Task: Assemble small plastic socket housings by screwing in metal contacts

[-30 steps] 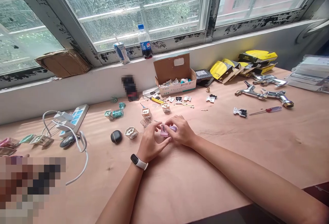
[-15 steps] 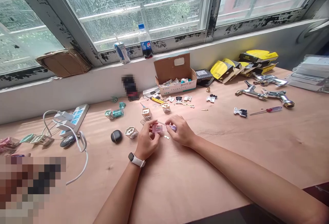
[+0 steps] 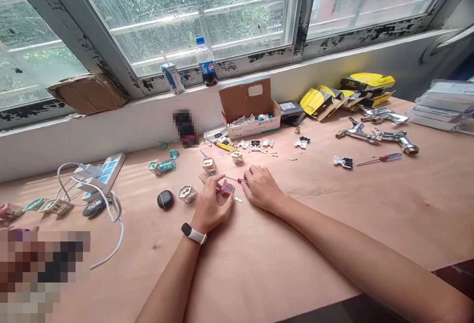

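Between the thumb and fingers of my left hand (image 3: 211, 203) is a small pink pencil sharpener (image 3: 227, 188), close to the tabletop. My right hand (image 3: 262, 187) rests on the wood with its fingers round the handle of a small screwdriver (image 3: 242, 181), whose thin shaft points left, just above the sharpener. A small metal blade (image 3: 238, 199) lies on the table between the hands. Cream sharpeners stand around them: one (image 3: 187, 193) left of my left hand, one (image 3: 208, 164) and another (image 3: 237, 156) beyond the hands.
A black round case (image 3: 165, 199) and green sharpeners (image 3: 168, 165) are at the left, near a power strip (image 3: 108, 172) with white cables. An open carton (image 3: 255, 128) stands at the back. Metal taps (image 3: 398, 140) and another screwdriver (image 3: 381, 159) lie right. Another person is blurred at lower left.
The pink sharpener has turned and tilted in my left hand. My right hand has lowered onto the table, and the screwdriver's red collar now shows. The view has shifted slightly.
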`<action>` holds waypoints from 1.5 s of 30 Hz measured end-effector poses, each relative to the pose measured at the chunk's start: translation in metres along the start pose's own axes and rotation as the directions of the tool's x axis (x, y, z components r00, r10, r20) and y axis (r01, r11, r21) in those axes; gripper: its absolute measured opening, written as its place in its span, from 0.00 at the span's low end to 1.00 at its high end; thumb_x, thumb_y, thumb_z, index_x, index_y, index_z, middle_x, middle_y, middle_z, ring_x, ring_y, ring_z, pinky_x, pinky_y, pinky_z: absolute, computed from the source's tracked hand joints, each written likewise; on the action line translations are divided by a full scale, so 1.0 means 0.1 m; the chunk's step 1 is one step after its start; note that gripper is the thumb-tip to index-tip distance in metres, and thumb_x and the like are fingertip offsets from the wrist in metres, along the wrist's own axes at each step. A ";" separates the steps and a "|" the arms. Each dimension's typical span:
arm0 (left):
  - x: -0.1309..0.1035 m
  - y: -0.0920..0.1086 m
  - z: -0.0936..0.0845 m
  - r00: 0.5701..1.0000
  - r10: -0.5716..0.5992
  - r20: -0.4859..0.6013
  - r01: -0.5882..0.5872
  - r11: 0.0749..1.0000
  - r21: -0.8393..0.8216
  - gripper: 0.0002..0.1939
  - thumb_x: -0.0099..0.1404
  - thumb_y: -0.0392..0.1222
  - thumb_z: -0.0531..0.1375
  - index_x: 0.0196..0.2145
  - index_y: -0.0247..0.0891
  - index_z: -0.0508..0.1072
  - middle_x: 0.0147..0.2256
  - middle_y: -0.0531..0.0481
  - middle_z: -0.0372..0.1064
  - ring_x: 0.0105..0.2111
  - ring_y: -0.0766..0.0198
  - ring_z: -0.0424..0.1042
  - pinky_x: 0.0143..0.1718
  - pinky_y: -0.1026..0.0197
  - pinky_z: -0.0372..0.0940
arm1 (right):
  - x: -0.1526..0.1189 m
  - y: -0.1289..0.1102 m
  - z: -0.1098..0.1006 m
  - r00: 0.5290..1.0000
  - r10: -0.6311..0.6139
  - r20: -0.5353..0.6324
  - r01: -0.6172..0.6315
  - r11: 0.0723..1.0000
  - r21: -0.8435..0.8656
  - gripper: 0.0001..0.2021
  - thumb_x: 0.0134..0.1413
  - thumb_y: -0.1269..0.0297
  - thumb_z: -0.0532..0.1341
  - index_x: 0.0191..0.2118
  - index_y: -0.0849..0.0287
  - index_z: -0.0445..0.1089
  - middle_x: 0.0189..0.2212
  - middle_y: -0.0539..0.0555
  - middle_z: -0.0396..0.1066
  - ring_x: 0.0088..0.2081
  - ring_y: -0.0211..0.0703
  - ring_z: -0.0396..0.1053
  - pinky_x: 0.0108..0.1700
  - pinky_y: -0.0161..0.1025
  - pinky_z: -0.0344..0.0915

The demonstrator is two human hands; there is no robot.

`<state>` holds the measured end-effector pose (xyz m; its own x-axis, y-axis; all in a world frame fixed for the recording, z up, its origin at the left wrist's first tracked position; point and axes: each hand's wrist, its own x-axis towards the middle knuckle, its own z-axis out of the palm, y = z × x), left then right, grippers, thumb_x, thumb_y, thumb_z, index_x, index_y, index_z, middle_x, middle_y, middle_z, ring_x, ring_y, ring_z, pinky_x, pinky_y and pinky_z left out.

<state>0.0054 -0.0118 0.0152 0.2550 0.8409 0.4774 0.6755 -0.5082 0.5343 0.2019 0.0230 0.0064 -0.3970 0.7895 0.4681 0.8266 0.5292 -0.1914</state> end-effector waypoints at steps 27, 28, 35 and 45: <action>0.01 -0.13 0.03 0.994 0.068 -0.081 -0.053 0.984 0.169 0.21 0.67 0.36 0.57 0.58 0.41 0.67 0.45 0.45 0.72 0.45 0.57 0.74 0.48 0.54 0.72 | -0.03 -0.06 -0.08 0.923 0.155 -0.353 0.064 0.840 0.539 0.07 0.68 0.62 0.54 0.39 0.58 0.64 0.33 0.54 0.72 0.31 0.41 0.67 0.39 0.41 0.66; 0.01 -0.13 0.03 0.995 0.068 -0.079 -0.054 0.985 0.167 0.21 0.67 0.36 0.57 0.58 0.41 0.67 0.45 0.45 0.72 0.45 0.57 0.74 0.48 0.54 0.72 | -0.03 -0.06 -0.07 0.925 0.152 -0.349 0.065 0.840 0.538 0.07 0.68 0.62 0.55 0.39 0.58 0.65 0.33 0.54 0.73 0.31 0.41 0.67 0.39 0.41 0.66; 0.01 -0.14 0.04 0.995 0.065 -0.075 -0.052 0.986 0.160 0.22 0.67 0.37 0.57 0.59 0.40 0.67 0.46 0.44 0.72 0.45 0.57 0.74 0.48 0.54 0.71 | -0.03 -0.07 -0.08 0.926 0.133 -0.353 0.082 0.842 0.533 0.06 0.67 0.63 0.55 0.40 0.58 0.65 0.33 0.54 0.72 0.32 0.41 0.67 0.39 0.41 0.65; 0.01 -0.15 0.05 0.995 0.064 -0.078 -0.052 0.986 0.156 0.23 0.67 0.37 0.58 0.59 0.42 0.66 0.46 0.45 0.71 0.45 0.57 0.74 0.49 0.54 0.71 | -0.04 -0.08 -0.07 0.927 0.130 -0.351 0.085 0.839 0.537 0.06 0.67 0.62 0.55 0.40 0.58 0.65 0.33 0.54 0.72 0.31 0.41 0.67 0.39 0.41 0.66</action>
<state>-0.0009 -0.0026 0.0036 0.2433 0.7893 0.5638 0.7607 -0.5159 0.3939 0.1998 0.0138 0.0125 -0.1203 0.6918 0.7120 0.4456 0.6785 -0.5840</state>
